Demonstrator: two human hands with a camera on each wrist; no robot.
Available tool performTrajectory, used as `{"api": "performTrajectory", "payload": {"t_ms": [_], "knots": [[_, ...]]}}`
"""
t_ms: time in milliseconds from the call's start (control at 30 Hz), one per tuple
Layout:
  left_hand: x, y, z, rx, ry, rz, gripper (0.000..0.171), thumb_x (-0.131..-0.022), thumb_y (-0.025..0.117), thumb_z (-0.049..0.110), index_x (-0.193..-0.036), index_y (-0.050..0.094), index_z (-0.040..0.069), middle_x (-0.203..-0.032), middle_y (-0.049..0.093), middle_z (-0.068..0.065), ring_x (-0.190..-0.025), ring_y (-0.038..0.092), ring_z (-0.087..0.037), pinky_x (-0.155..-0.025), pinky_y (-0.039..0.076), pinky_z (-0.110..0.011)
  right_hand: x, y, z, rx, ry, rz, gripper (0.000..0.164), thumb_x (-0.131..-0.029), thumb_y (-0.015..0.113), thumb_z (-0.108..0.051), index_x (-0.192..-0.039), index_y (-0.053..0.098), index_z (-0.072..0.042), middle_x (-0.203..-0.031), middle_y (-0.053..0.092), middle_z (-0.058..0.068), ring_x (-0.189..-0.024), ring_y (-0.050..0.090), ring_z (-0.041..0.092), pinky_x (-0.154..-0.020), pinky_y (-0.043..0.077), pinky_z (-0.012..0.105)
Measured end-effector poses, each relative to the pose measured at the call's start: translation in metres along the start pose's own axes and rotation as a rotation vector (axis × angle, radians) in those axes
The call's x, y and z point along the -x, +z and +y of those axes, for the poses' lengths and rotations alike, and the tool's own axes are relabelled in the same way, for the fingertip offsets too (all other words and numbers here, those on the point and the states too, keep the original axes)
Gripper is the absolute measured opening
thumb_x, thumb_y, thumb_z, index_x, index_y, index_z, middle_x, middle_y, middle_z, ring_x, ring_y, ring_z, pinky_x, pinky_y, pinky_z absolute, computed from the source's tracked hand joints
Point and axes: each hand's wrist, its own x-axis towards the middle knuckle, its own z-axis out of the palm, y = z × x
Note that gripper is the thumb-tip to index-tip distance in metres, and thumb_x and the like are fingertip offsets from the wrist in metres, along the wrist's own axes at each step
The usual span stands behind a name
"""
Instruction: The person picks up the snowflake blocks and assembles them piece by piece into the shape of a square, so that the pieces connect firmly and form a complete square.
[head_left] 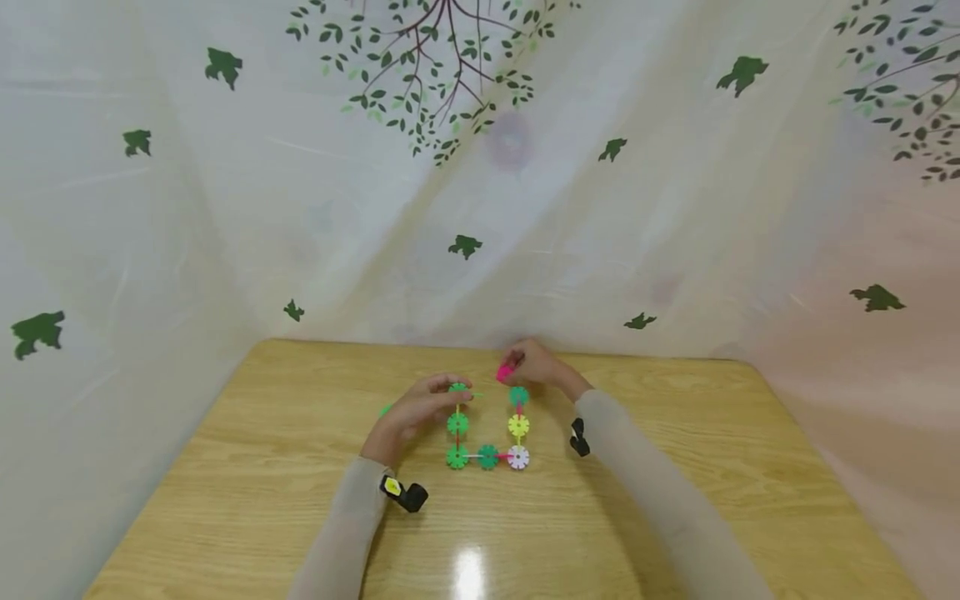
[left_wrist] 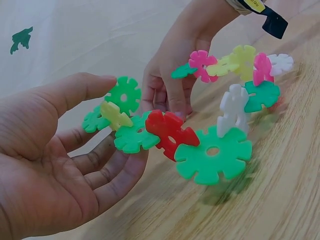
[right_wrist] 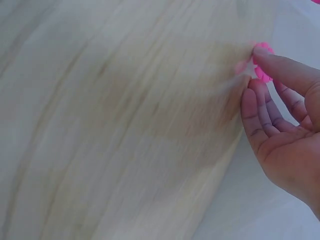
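Notched plastic flower discs are joined into a U-shaped chain on the table, with a green disc [head_left: 457, 457] and a white disc [head_left: 518, 457] at its near corners. My left hand [head_left: 422, 406] holds the chain's far left end, thumb and fingers around a green disc [left_wrist: 124, 95] and its neighbours. A red disc [left_wrist: 171, 134] follows along that side. Beyond the chain's far right end, my right hand [head_left: 536, 365] pinches a single pink disc [right_wrist: 263, 75] between thumb and fingers, apart from the teal end disc [head_left: 519, 396].
A green piece [head_left: 386, 410] lies left of my left hand, mostly covered by it. The wooden table [head_left: 247, 500] ends at the back against a pale curtain [head_left: 360, 283] with printed leaves and birds. Black wrist cameras sit on both sleeves.
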Motion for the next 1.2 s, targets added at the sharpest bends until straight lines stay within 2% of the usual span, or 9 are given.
{"api": "performTrajectory", "payload": {"t_ms": [167,333,467,567,700,833,1000,1067,1200], "knots": [[-0.002,0.000,-0.001,0.025,-0.002,0.015,0.046,-0.097,0.068,0.016,-0.134,0.054,-0.008,-0.108,0.067,0.004,-0.103,0.064,-0.020,-0.082,0.055,-0.030,0.010,-0.011,0.000,-0.010,0.031,-0.013,0.022,-0.081,0.076,0.011,-0.100,0.066,0.012,-0.097,0.069,0.023,-0.085,0.063,0.019,-0.077,0.055,0.025],[-0.003,-0.002,-0.004,0.017,-0.002,0.025,0.045,-0.097,0.069,0.018,-0.133,0.056,-0.006,-0.110,0.067,0.003,-0.103,0.063,-0.019,-0.083,0.055,-0.031,0.024,-0.020,0.002,-0.011,0.046,-0.022,0.023,-0.083,0.074,0.009,-0.104,0.068,0.012,-0.096,0.070,0.021,-0.081,0.058,0.012,-0.071,0.051,0.021],[-0.002,-0.003,-0.005,-0.004,-0.012,0.041,0.043,-0.098,0.069,0.020,-0.132,0.058,-0.003,-0.113,0.066,0.002,-0.106,0.063,-0.019,-0.085,0.055,-0.031,0.040,-0.027,0.003,-0.068,0.125,-0.035,0.025,-0.086,0.073,0.005,-0.110,0.069,0.011,-0.100,0.072,0.020,-0.081,0.060,0.010,-0.070,0.053,0.022],[-0.003,-0.003,-0.004,-0.012,-0.015,0.055,0.041,-0.098,0.069,0.020,-0.131,0.059,-0.002,-0.114,0.067,0.002,-0.106,0.063,-0.019,-0.087,0.055,-0.031,0.053,-0.032,0.003,-0.113,0.183,-0.009,0.028,-0.087,0.073,0.002,-0.114,0.069,0.010,-0.105,0.073,0.019,-0.085,0.063,0.011,-0.076,0.057,0.026],[-0.004,0.000,-0.002,-0.009,-0.006,0.058,0.044,-0.097,0.069,0.018,-0.134,0.058,-0.004,-0.116,0.067,0.001,-0.105,0.063,-0.018,-0.087,0.055,-0.031,0.068,-0.036,-0.001,-0.154,0.203,0.074,0.032,-0.088,0.072,0.000,-0.118,0.069,0.009,-0.106,0.071,0.019,-0.089,0.064,0.012,-0.081,0.058,0.027],[-0.004,0.001,-0.002,-0.016,0.002,0.056,0.046,-0.098,0.069,0.017,-0.135,0.057,-0.006,-0.116,0.067,-0.001,-0.102,0.064,-0.016,-0.086,0.056,-0.030,0.077,-0.033,-0.014,-0.228,0.211,0.164,0.034,-0.091,0.070,-0.004,-0.123,0.068,0.006,-0.109,0.069,0.015,-0.090,0.064,0.012,-0.085,0.059,0.031],[-0.005,-0.001,-0.002,-0.029,0.003,0.055,0.045,-0.098,0.068,0.018,-0.135,0.057,-0.005,-0.114,0.066,0.000,-0.101,0.064,-0.016,-0.084,0.056,-0.030,0.079,-0.020,-0.035,-0.355,0.160,0.246,0.033,-0.094,0.069,-0.003,-0.125,0.067,0.008,-0.111,0.073,0.016,-0.088,0.069,0.011,-0.092,0.058,0.053],[-0.006,0.000,-0.002,-0.032,0.006,0.057,0.044,-0.098,0.068,0.018,-0.135,0.057,-0.004,-0.112,0.066,0.001,-0.101,0.064,-0.017,-0.084,0.056,-0.029,0.078,-0.014,-0.041,-0.380,0.134,0.256,0.031,-0.094,0.070,-0.002,-0.123,0.067,0.009,-0.107,0.074,0.014,-0.086,0.069,0.011,-0.093,0.057,0.057],[-0.006,0.002,-0.002,-0.029,0.012,0.064,0.044,-0.098,0.068,0.017,-0.135,0.057,-0.005,-0.112,0.066,0.001,-0.103,0.065,-0.020,-0.084,0.055,-0.029,0.073,0.001,-0.051,-0.396,0.097,0.242,0.031,-0.092,0.072,-0.002,-0.120,0.068,0.010,-0.100,0.072,0.009,-0.081,0.068,0.010,-0.084,0.062,0.047]]}}
